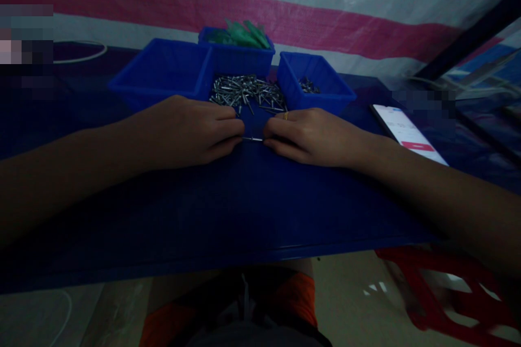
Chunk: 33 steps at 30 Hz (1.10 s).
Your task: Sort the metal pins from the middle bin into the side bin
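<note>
A small silver rivet (253,139), thin with a thicker band near its middle, spans the gap between my two hands low over the table. My left hand (199,131) is closed, its thumb and fingers pinching the left end. From the other side, my right hand (307,135) pinches the right end, which its fingertips hide. Just beyond my hands lies a loose heap of similar metal rivets (244,90). A blue bin (325,100) behind my right hand holds some small metal pieces, too dim to make out clearly.
Behind my left hand stands a blue bin (160,86) with nothing visible inside. Another blue bin (244,57) at the back holds green plastic-like material (246,35). A lit phone (407,132) lies at the right. A red stool (443,298) stands below the table's front edge.
</note>
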### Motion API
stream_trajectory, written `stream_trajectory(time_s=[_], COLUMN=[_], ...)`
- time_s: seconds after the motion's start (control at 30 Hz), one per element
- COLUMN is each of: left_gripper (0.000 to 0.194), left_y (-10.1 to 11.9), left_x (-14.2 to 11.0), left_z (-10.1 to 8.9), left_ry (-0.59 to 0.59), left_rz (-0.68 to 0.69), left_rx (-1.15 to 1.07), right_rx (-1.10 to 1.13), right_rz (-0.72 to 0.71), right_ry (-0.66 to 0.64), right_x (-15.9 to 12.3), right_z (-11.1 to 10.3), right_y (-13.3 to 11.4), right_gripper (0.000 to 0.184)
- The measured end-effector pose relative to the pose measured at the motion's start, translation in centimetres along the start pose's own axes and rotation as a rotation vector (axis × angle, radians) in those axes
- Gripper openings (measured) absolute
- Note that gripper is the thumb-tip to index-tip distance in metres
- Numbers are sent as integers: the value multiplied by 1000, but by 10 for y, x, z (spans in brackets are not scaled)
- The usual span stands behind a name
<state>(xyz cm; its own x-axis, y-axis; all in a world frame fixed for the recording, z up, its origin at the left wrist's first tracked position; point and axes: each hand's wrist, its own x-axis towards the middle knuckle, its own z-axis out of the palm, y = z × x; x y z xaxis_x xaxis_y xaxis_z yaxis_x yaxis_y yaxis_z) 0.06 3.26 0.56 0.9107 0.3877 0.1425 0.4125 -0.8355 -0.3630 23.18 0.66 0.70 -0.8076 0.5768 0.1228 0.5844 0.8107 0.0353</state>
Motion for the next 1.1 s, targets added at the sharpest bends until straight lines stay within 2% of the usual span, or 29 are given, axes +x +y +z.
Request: stream_trajectory(time_s=[0.17, 0.27, 0.6, 0.9, 1.1], left_gripper=[35, 32, 33, 35, 32], left_y=[-1, -1, 0, -1, 0], left_x=[0, 1, -1, -2, -1], left_z=[2, 5, -1, 2, -1], left_ry=[-2, 42, -12, 36, 5], left_rz=[4, -7, 23, 23, 25], left_rx=[19, 22, 29, -5, -3], right_rx=[-1, 1, 0, 4, -8], right_rz=[-2, -3, 0, 4, 2], right_ry=[4, 2, 4, -9, -11], right_x=[0, 0, 0, 0, 0], right_z=[1, 0, 0, -1, -1], right_y=[0, 0, 0, -1, -1], right_gripper=[21, 21, 20, 21, 21])
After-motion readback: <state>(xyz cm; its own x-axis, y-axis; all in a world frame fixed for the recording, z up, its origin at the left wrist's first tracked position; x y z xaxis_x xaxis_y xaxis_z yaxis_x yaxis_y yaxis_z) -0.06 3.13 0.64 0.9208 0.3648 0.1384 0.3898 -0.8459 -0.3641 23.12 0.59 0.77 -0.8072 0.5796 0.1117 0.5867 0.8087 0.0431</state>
